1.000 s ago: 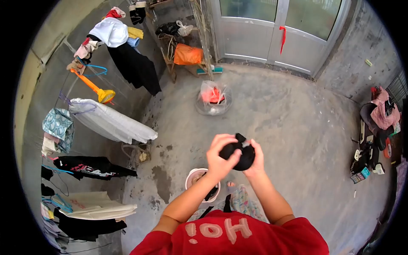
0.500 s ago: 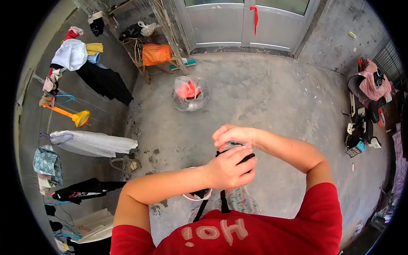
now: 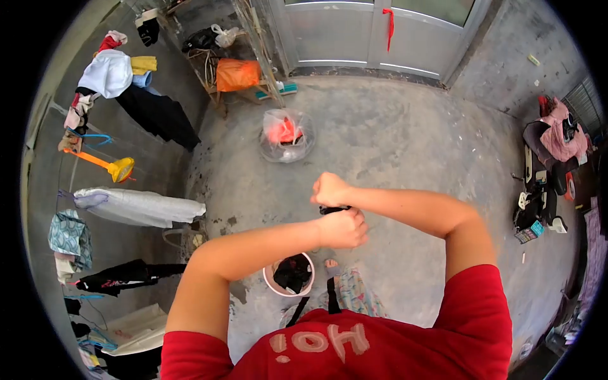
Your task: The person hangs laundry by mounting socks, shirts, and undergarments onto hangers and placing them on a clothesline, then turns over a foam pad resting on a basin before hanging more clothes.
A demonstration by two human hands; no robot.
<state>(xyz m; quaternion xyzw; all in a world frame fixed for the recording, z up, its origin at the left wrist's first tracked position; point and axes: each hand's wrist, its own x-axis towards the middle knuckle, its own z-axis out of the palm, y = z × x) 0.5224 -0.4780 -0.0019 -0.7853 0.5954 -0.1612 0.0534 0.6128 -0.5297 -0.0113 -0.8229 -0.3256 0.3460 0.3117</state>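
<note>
Both my fists are closed: left hand (image 3: 344,228) nearer me, right hand (image 3: 330,190) just beyond it, each curled tight on the black cloth (image 3: 332,209). Only a dark strip of the cloth shows between the fists (the rest is hidden in my grip, so can't tell its shape). Cloth is up in the air in front of my red shirt (image 3: 468,316), above the floor (image 3: 411,139), elbows out to both sides. Near and a bit left of the hands, on the floor, sits a pale pink basin (image 3: 266,279) with dark clothes (image 3: 292,273) in it; my foot (image 3: 330,265) is just right of it. Farther off, left of centre, a clear bag (image 3: 269,149) stands on the floor with something red inside. Beyond that, far left, an orange bag (image 3: 237,75) on a shelf. Far side: metal door (image 3: 329,38) with a red ribbon (image 3: 389,30) hanging on it. Left wall has the laundry: black garment (image 3: 158,117) at the far end, yellow thing (image 3: 120,169) in the middle, then a long white cloth (image 3: 136,206) nearer me. Right side, well apart from my hands, pink cloth (image 3: 562,136) over some dark clutter.
</note>
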